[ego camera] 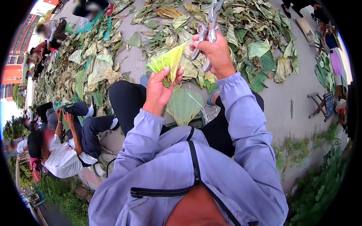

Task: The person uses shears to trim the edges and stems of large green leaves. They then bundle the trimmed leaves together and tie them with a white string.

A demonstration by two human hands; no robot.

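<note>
My left hand [162, 89] pinches a folded yellow-green leaf [168, 62] between thumb and fingers, its pointed tip up and to the right. In my right hand [215, 52] is a pair of metal scissors [210, 32] with pale grey handles. Their blades point away from me, slightly apart, and the tips run out of the top of the picture. The leaf and the blades do not touch. Between my knees lies a flat, fan-shaped green leaf [185, 106], with a white cord [195, 99] over its right side. Wilted leaves [188, 66] lie beneath both hands.
A large heap of drying leaves [243, 17] covers the pavement ahead, and another spread [87, 70] runs along the left. Close on my left sits a person in a white shirt [66, 158], handling a leaf. A folding stool [322, 104] stands at right. Weeds [316, 186] grow behind.
</note>
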